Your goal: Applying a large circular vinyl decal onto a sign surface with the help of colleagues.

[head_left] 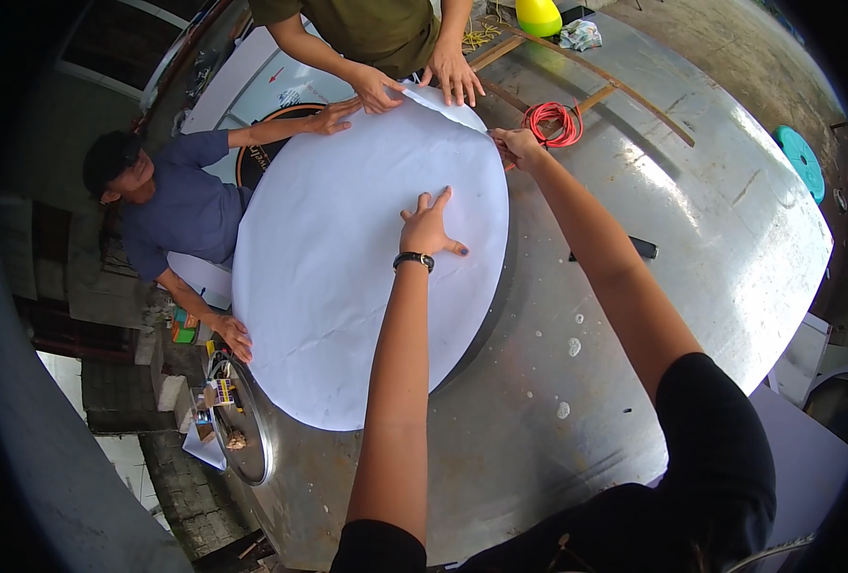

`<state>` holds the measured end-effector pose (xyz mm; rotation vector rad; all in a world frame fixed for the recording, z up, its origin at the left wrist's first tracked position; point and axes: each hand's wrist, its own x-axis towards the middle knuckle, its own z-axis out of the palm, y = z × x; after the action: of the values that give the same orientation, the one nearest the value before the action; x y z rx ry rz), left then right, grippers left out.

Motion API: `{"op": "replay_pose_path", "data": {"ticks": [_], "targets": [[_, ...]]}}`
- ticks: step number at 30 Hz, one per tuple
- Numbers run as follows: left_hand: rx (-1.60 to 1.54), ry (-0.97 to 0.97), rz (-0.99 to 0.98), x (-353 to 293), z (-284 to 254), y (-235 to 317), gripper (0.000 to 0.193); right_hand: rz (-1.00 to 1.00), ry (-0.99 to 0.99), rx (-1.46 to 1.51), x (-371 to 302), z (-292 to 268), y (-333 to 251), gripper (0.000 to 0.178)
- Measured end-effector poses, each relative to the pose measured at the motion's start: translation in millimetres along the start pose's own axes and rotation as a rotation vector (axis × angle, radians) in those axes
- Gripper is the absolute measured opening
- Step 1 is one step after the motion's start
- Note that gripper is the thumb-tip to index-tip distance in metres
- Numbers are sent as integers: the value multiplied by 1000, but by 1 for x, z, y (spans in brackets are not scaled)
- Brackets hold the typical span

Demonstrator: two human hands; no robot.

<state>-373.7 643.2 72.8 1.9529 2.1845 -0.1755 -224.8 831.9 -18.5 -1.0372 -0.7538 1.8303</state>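
A large rounded white sheet (347, 248), faintly creased, lies across the metal table. My left hand (429, 229), with a black-banded watch (413, 259) at its wrist, rests on the sheet with its fingers spread. At the sheet's far right edge my right hand (519, 148) has its fingers closed on the rim. Beside it, the far edge is folded up into a flap (448, 107). Across from me, a person in an olive shirt has both hands (450, 74) at that flap. A person in a blue shirt and dark cap touches the sheet's left side with both hands (234, 338).
Right of the sheet are a coil of red cord (552, 124), a wooden frame (603, 72) and a black cylindrical object (644, 248) on the metal table (577, 439). A yellow-green container (538, 16) stands at the far edge. A round tray (257, 449) with small items sits at left.
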Motion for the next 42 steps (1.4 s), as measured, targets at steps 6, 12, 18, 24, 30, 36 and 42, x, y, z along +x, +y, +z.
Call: {"op": "replay_pose_path", "data": {"ticks": [6,12,18,24,30,36,42], "targets": [[16,5,1,0,0,0,109,-41,5,8,-6,1,-2,14],[0,-16,-15,-2,-2,0,109,-39,26,-6,-12,5,-3,16],[19,2,-3,-1,-1,1,110,-33,32,-8,-8,3,-2,16],[41,22,85,3,2,-8,114,-60,37,21,-7,7,-2,17],[31,-33,161,2,1,5,115,-62,68,1,-4,3,0,15],[80,-144,57,0,-8,14,114,-64,60,-18,-10,9,0,16],[68,-132,59,0,-8,15,114,-84,30,-28,-11,5,-1,16]]}}
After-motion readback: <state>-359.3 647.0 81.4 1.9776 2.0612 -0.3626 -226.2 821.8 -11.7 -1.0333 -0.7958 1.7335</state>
